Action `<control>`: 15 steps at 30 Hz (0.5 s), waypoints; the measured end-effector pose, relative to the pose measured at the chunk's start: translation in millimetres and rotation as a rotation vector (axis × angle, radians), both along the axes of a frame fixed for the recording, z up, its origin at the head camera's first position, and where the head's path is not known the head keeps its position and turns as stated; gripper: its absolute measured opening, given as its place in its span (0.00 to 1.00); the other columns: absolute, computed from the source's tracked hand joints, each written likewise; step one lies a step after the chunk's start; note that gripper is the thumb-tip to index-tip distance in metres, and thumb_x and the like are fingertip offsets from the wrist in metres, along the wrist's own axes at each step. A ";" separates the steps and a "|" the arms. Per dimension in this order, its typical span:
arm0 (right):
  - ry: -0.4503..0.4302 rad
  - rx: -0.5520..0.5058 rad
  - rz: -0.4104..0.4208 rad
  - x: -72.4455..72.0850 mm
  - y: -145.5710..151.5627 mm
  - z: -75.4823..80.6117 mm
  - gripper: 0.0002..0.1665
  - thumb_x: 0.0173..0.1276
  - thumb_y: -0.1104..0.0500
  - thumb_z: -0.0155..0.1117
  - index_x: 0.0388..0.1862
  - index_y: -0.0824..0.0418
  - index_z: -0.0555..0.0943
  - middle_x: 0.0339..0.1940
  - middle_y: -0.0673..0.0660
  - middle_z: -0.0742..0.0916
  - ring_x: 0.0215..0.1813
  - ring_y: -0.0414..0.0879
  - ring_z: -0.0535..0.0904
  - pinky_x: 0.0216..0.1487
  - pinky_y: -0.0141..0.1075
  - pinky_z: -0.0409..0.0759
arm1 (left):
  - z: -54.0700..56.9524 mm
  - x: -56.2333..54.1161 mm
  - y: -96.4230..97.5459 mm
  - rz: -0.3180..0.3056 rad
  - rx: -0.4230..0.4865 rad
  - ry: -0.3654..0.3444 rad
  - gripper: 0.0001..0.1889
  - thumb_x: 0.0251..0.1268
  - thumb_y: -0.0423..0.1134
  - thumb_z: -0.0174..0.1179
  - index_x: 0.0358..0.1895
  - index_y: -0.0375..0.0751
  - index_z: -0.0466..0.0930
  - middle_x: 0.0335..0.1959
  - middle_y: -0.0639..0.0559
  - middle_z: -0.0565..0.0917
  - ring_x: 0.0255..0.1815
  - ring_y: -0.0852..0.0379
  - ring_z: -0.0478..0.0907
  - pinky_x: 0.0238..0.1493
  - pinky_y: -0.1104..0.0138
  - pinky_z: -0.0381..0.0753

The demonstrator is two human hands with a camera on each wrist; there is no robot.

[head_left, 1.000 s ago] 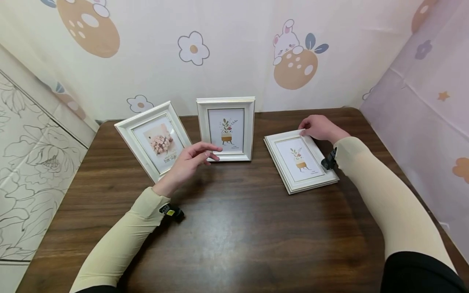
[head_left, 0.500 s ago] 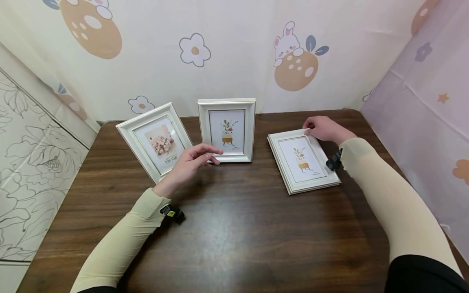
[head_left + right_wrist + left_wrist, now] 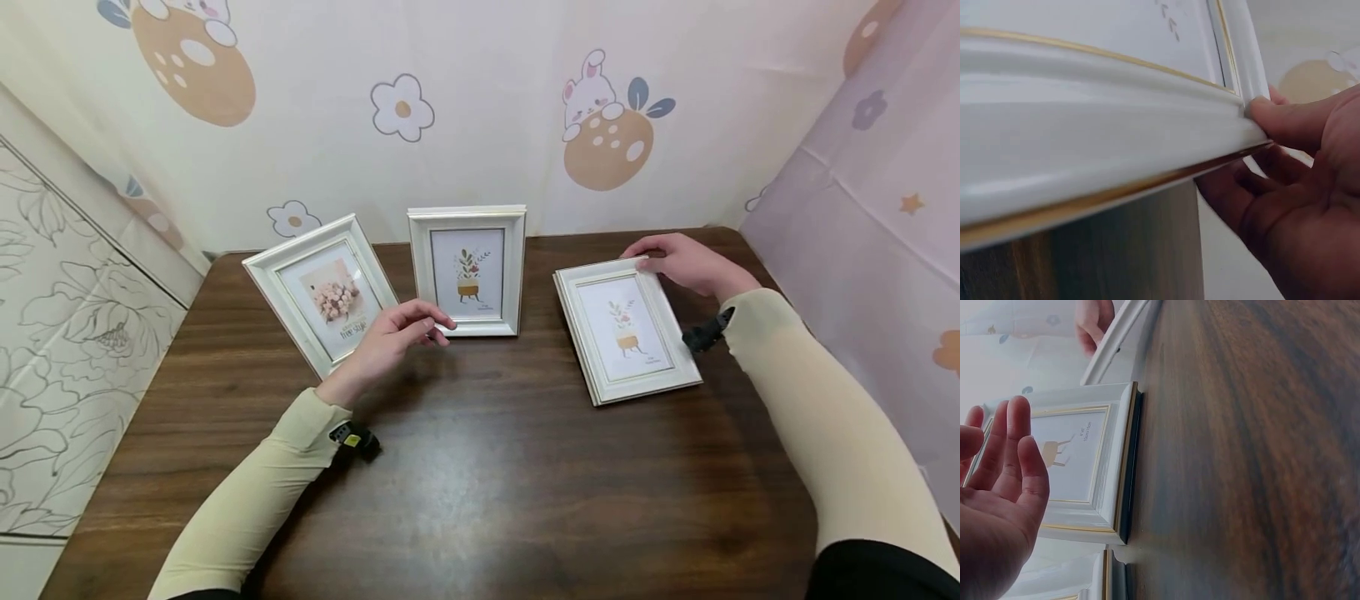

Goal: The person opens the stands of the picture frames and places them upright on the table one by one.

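A white photo frame with a potted-plant print is at the right, face up and tilted. My right hand pinches its far right corner. In the right wrist view the thumb lies on the face of this frame and the fingers are underneath. My left hand, fingers loosely extended, hovers before a standing photo frame with a similar print, near its lower left corner. Another white photo frame, showing pink flowers, stands slanted behind the left forearm. The left hand holds nothing in the left wrist view.
Everything stands on a dark wooden table. A patterned curtain with rabbits and flowers hangs behind its far edge. To the left is a white panel with line-drawn flowers.
My right hand has moved slightly right and raised the far edge of the right photo frame. The left hand has stayed nearly still. The head view has shifted slightly.
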State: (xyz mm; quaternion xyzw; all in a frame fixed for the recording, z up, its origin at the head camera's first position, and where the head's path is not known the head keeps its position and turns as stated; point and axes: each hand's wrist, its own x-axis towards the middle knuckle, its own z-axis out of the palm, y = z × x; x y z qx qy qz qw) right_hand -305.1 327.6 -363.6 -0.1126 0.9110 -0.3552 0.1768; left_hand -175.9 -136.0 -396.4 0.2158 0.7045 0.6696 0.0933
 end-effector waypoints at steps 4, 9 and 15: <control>-0.016 -0.095 -0.035 7.8 6.8 6.1 0.19 0.79 0.57 0.54 0.64 0.62 0.77 0.56 0.63 0.81 0.47 0.55 0.81 0.48 0.44 0.81 | -1.7 1.1 0.2 -0.004 -0.005 0.005 0.10 0.77 0.27 0.47 0.48 0.26 0.77 0.46 0.37 0.83 0.39 0.52 0.84 0.48 0.49 0.79; -0.010 -0.268 -0.060 16.8 11.7 15.0 0.22 0.75 0.58 0.61 0.64 0.63 0.78 0.51 0.54 0.86 0.43 0.49 0.83 0.40 0.40 0.83 | -2.3 1.5 0.1 -0.004 0.000 -0.006 0.09 0.77 0.28 0.47 0.47 0.26 0.77 0.44 0.38 0.84 0.38 0.53 0.84 0.46 0.57 0.80; 0.063 -0.346 -0.034 27.0 7.7 25.8 0.21 0.67 0.62 0.69 0.58 0.65 0.82 0.50 0.47 0.87 0.43 0.46 0.81 0.40 0.35 0.83 | -2.2 0.0 -1.3 -0.010 -0.009 -0.017 0.09 0.77 0.28 0.47 0.47 0.26 0.76 0.43 0.40 0.84 0.39 0.53 0.84 0.48 0.52 0.80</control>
